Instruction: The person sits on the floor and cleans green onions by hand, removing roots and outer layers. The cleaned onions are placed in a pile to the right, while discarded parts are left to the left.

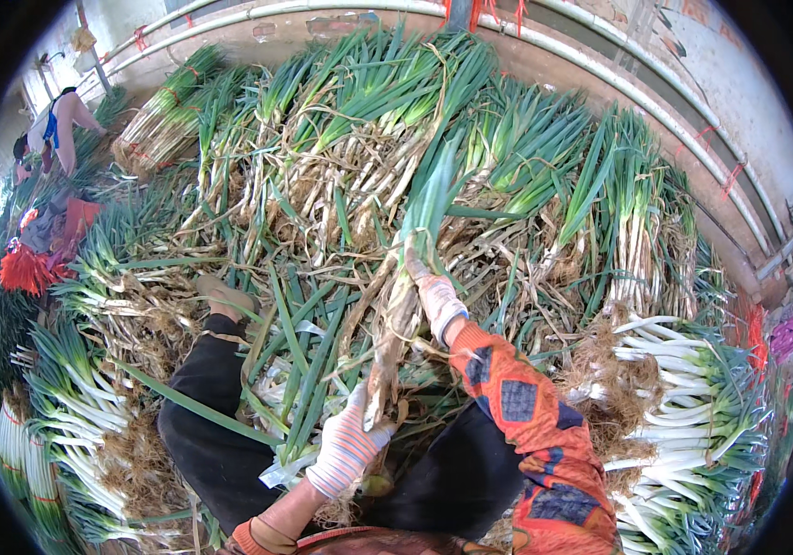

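Observation:
Both my hands wear white striped gloves and hold one thick Welsh onion stalk (394, 325) with dry brown outer skin, tilted with its green leaves pointing away from me. My right hand (432, 295) grips it where the white shank meets the leaves. Around its lower, root end my left hand (351, 440) is closed; the fingers partly hide that end. Loose green leaves (306, 361) and dry peelings lie between my legs, below and left of the stalk. Beyond my hands rests a heap of unpeeled onions (348, 166), roots toward me.
Cleaned white onions (674, 423) lie piled at my right, others (84, 423) at my left. Tied bundles (167, 111) stand at the back left, near another person (63, 132). Red ties (27, 269) sit at the left. White pipes (646, 83) run along the wall.

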Tool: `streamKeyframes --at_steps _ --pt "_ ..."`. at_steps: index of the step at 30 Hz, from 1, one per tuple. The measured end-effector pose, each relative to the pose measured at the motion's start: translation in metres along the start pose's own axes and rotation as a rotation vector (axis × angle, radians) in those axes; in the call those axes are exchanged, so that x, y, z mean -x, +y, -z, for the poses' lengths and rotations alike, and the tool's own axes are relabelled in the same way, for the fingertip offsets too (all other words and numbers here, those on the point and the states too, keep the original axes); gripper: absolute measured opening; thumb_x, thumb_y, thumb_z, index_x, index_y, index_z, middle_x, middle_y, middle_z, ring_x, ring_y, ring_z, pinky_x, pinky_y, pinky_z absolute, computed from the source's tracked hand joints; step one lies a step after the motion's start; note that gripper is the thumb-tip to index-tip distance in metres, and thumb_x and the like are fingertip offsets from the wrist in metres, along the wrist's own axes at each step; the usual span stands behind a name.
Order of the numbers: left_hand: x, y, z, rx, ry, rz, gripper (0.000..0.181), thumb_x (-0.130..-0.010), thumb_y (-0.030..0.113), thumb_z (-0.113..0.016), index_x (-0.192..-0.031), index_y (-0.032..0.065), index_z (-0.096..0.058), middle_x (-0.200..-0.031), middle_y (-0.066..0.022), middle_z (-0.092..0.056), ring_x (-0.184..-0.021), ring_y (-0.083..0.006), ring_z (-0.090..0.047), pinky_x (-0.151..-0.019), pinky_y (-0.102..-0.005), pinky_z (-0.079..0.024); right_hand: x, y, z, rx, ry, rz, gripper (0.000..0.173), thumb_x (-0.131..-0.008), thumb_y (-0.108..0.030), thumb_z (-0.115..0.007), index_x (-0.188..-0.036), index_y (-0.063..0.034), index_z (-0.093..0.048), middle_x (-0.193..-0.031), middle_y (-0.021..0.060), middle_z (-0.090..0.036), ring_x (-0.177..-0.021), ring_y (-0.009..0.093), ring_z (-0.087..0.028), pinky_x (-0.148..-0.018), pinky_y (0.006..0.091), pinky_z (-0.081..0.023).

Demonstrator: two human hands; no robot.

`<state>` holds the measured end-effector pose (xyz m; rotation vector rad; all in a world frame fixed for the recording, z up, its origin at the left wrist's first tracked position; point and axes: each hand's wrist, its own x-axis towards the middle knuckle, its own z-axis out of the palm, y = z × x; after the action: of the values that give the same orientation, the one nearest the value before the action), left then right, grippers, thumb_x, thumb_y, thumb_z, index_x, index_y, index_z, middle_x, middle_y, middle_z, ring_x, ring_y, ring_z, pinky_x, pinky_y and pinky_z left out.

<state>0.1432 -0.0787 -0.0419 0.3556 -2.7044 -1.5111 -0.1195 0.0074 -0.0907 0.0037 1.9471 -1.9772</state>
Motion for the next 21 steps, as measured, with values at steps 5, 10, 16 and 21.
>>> streamKeyframes --at_steps 5,10,16,21 --pt "-0.003 0.019 0.0 -0.664 -0.004 0.094 0.086 -0.073 0.027 -0.068 -0.142 0.0012 -0.023 -0.108 -0.0197 -0.059 -0.074 -0.0333 -0.064 -0.06 -0.0397 -0.051 -0.001 -0.042 -0.001 0.268 0.091 0.025 0.079 -0.074 -0.065 -0.064 -0.103 0.0085 -0.061 -0.088 0.0149 -0.061 -0.076 0.025 -0.052 -0.076 0.0348 -0.043" --pt "-0.008 0.019 -0.01 -0.621 0.061 -0.051 0.066 -0.084 0.02 -0.055 -0.14 -0.0007 -0.027 -0.095 -0.0125 -0.062 -0.058 -0.0248 -0.062 -0.052 -0.0385 -0.05 -0.016 -0.033 0.005 0.217 0.086 0.099 0.042 -0.088 -0.031 -0.063 -0.113 0.0029 -0.06 -0.091 0.0085 -0.064 -0.078 0.017 -0.054 -0.075 0.0307 -0.044" --pt "-0.014 0.015 -0.023 1.163 0.02 0.135 0.043 -0.094 0.004 -0.038 -0.136 0.006 -0.035 -0.109 -0.0095 -0.057 -0.09 -0.0207 -0.059 -0.078 -0.0323 -0.05 -0.014 -0.022 -0.006 -0.071 0.112 0.253 0.027 -0.089 -0.015 -0.061 -0.11 0.0012 -0.06 -0.094 0.0053 -0.065 -0.079 0.015 -0.056 -0.076 0.0262 -0.045" --pt "-0.025 0.026 0.005 0.91 0.017 0.364 0.039 -0.086 0.004 -0.059 -0.123 0.0023 -0.049 -0.094 -0.0062 -0.062 -0.068 -0.0156 -0.061 -0.06 -0.0253 -0.052 0.036 -0.054 -0.037 0.114 0.077 0.16 0.022 -0.087 -0.01 -0.062 -0.106 -0.0002 -0.061 -0.088 0.0055 -0.064 -0.075 0.014 -0.059 -0.068 0.0269 -0.05"
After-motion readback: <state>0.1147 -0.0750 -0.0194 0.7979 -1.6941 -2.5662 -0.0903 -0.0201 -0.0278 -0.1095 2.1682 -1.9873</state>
